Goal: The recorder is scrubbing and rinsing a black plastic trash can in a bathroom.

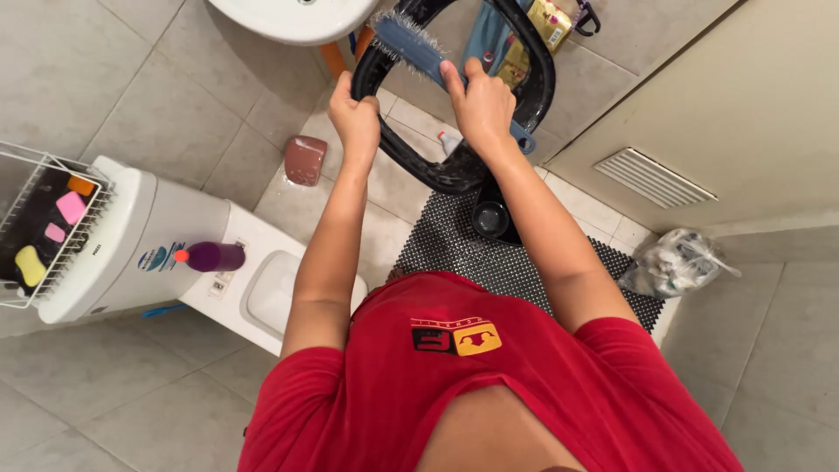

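A: Main thing first. One black toilet seat [454, 166], a big oval ring, held up on edge over the floor in front of the person, just below the white sink [297, 22].

B: Grip?

A: Left hand [357, 118] has its fingers [343, 94] wrapped shut round the ring's left rim. Right hand [481, 105] has its fingers closed on the handle of one blue scrub brush [419, 48], bristles laid against the upper part of the seat.

B: How will the seat handle?

A: Looks like rigid plastic, stiff, moderate weight, bulky more than heavy. The surface shines, so probably wet and slippery. Best hold is on the rim at the sides, fingers curled through the opening, as the left hand does. The brush looks light and hard, taken by the handle end.

B: Counts around it?

A: One black perforated mat [463, 253] on the floor under the seat, with one round black cup-like part [490, 217] standing on it. One brownish block [305, 160] on the tiles. One white toilet [175, 253], bowl bare, with one purple bottle [212, 256] lying on it. One wire basket [39, 223] at the left holding about four coloured pieces, pink, yellow, orange. One clear bag [673, 262] of rubbish on the right. One wall vent [655, 177]. Packets behind the seat are too hidden to count.
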